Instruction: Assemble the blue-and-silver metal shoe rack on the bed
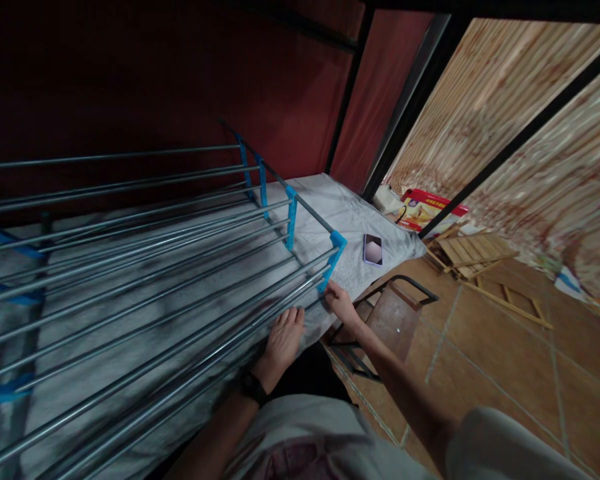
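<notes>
A metal rack (145, 267) of long silver rods with blue plastic end brackets (333, 257) is lying across the left half of the frame, resting on a grey-white bedsheet (340, 207). The left hand (283, 340), a dark watch (253, 387) sitting on its wrist, is lying flat with fingers stretched out over the nearest rods, low and centre in the frame, gripping nothing. The right hand (341, 303) is reaching just beside it, fingertips pinching the lowest rod where it is meeting the nearest blue bracket. A phone (373, 249) is lying on the sheet right of centre, near that bracket. A small dark-framed stool (387, 313) is standing on the tiled floor (505, 373), under the right forearm.
</notes>
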`<state>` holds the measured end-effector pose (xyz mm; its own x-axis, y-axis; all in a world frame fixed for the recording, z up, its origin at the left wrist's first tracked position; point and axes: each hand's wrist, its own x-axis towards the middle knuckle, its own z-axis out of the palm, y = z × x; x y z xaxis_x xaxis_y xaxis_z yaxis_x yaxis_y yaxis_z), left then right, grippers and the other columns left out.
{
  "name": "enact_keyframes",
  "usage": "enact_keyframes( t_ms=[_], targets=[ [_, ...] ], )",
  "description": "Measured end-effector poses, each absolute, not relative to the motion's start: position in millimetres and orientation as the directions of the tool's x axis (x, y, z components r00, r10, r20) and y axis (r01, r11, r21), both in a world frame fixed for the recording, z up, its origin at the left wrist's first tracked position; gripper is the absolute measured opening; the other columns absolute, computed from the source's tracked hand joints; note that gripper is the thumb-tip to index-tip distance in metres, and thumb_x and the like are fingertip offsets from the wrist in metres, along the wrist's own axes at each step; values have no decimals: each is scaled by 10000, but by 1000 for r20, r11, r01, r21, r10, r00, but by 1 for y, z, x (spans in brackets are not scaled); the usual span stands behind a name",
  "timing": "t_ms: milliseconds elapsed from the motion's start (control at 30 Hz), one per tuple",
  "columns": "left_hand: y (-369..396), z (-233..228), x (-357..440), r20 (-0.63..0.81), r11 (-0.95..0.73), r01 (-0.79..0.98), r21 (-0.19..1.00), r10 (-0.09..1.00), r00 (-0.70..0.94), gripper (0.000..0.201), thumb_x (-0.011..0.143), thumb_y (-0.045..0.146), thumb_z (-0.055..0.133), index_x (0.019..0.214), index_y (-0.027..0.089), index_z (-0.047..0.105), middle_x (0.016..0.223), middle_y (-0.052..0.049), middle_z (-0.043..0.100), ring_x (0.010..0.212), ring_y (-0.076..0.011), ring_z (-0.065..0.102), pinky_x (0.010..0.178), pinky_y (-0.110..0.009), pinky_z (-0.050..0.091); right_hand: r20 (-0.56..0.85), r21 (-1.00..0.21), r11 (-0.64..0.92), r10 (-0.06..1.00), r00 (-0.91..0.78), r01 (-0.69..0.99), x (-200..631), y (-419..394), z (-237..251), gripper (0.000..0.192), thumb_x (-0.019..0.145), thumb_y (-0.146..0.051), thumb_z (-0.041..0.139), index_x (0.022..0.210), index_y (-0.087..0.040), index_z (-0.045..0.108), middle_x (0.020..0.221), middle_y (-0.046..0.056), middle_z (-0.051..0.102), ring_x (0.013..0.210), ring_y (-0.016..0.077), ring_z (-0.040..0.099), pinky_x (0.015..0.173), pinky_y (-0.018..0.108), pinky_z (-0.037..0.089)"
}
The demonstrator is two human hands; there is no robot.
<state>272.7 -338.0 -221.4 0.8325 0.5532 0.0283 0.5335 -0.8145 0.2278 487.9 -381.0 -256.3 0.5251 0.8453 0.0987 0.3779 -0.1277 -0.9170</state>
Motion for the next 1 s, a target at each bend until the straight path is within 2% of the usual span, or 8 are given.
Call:
enact_keyframes(
  t_ms=[133,300,500,600,700,833,900,1000],
  targets=[
    [-317,-220,282,-43,-744,544,388,575,817,463,991,26,367,1353,107,644,1194,-188,725,1086,-295,698,966,-412,554,93,-894,-155,854,512,420,488,-379,-255,378,691,-275,439,999,-198,645,759,-10,569,760,172,530,794,306,464],
    [-301,-225,281,54,-649,490,583,632,773,402,1037,161,376,1293,138,684,1205,-215,740,1113,-343,695,1063,-505,494,84,-853,-192,868,490,486,489,-381,-251,384,724,-262,424,1033,-199,643,759,-9,584,763,172,548,767,294,449],
    [-297,-223,280,30,-657,525,542,639,769,420,1037,164,341,1241,145,708,1145,-213,747,1088,-341,700,1044,-519,492,59,-823,-230,874,482,519,489,-379,-248,278,742,-274,430,937,-200,613,746,-3,586,729,167,551,725,283,440],
    [-295,-224,280,9,-625,523,579,647,763,408,1037,165,351,1192,157,729,1138,-194,748,1104,-336,696,1051,-513,490,60,-804,-256,864,501,537,486,-378,-247,250,761,-289,438,924,-202,607,748,1,594,730,167,552,726,281,439],
    [-295,-227,280,-4,-614,518,595,643,766,409,1020,129,376,1255,149,711,1205,-195,741,1140,-335,693,1082,-504,478,59,-800,-266,858,510,539,484,-377,-246,246,756,-278,423,909,-205,601,748,3,597,727,166,555,743,285,447],
    [-297,-229,281,-23,-661,546,515,626,779,455,1016,108,353,1344,118,669,1277,-226,720,1179,-341,680,1123,-502,455,64,-799,-263,857,511,540,482,-377,-244,222,737,-259,403,860,-210,582,747,11,601,743,173,563,746,286,451],
    [-297,-228,281,-17,-686,549,477,617,787,461,1025,127,338,1346,114,669,1281,-231,721,1183,-344,677,1133,-505,451,64,-802,-265,853,518,535,481,-378,-243,227,729,-251,403,857,-209,586,756,16,610,760,179,571,756,289,454],
    [-298,-229,279,15,-689,529,495,616,788,479,1003,102,330,1325,140,682,1294,-209,725,1200,-339,671,1145,-512,450,62,-813,-254,857,512,524,480,-379,-242,261,716,-237,408,879,-208,610,776,20,629,787,188,580,793,300,466]
  ],
)
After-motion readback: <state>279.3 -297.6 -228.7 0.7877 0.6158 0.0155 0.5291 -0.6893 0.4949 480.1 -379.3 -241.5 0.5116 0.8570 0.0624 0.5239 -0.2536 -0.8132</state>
